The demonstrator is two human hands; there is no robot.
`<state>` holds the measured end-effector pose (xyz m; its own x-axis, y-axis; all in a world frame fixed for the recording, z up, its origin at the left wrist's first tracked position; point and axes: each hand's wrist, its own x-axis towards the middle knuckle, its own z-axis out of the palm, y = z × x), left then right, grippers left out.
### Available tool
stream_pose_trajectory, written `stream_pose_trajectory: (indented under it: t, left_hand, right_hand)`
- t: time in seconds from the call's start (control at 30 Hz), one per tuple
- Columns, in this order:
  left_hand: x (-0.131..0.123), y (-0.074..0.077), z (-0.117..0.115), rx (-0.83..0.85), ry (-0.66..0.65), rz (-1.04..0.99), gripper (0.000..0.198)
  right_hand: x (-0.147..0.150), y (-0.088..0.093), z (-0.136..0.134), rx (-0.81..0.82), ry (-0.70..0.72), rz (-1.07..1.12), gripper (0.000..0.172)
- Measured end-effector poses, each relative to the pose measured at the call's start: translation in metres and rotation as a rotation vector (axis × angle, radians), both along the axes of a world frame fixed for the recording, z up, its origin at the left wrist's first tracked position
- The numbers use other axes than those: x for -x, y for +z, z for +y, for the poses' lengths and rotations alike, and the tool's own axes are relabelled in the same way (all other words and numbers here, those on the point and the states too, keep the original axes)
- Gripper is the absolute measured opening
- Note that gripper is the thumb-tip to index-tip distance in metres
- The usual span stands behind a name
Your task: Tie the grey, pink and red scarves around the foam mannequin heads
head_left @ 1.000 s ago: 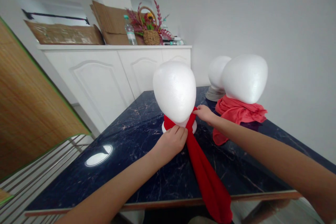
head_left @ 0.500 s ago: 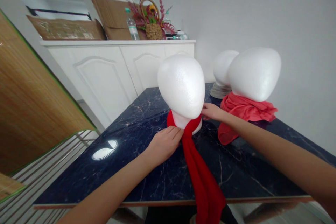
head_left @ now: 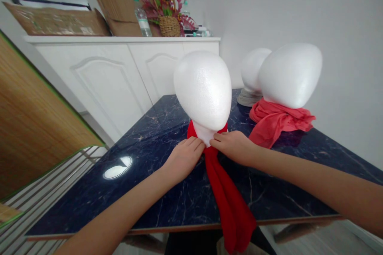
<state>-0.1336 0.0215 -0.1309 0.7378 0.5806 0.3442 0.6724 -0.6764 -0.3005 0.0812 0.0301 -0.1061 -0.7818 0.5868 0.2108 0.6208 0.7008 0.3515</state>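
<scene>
A white foam mannequin head (head_left: 203,87) stands upright on the dark blue marbled table (head_left: 167,127). Round its neck goes a red scarf (head_left: 227,191), whose long end hangs down over the front edge. My left hand (head_left: 186,155) is closed on the scarf at the front left of the neck. Opposite it, my right hand (head_left: 231,146) pinches the scarf at the front right, close to the left fingers. Both sets of fingertips are partly hidden by the hands, and the scarf behind the neck is out of sight.
To the right stands a foam head (head_left: 290,75) with a coral scarf (head_left: 279,121); behind it is another foam head (head_left: 253,67) with a grey wrap (head_left: 249,97). A white cabinet (head_left: 110,75) bears cardboard boxes, a bottle (head_left: 143,20) and a flower basket (head_left: 169,26). A wooden panel (head_left: 38,127) is at left.
My right hand has moved from the right side of the neck to its front, beside my left hand. The left hand stays on the scarf. The view has shifted slightly.
</scene>
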Motion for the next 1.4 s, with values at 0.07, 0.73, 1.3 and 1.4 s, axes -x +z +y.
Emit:
stream_pose_trajectory:
  t: [0.07,0.73,1.3,1.4]
  left_hand:
    - [0.004,0.002,-0.001,0.07,-0.017,-0.01,0.015]
    - [0.065,0.014,0.004,0.368,0.029,-0.181,0.022]
    - [0.093,0.009,0.031,0.471,-0.109,-0.251,0.024]
    - [0.111,0.012,0.045,0.405,-0.099,-0.206,0.025]
  right_hand:
    - [-0.004,0.0,0.005,-0.008,0.021,-0.016,0.016]
    - [-0.037,0.019,-0.008,0.037,-0.208,0.08,0.025]
    - [0.01,0.015,-0.012,0.045,-0.151,0.044,0.016]
    - [-0.022,0.019,-0.008,0.023,-0.163,0.005,0.012]
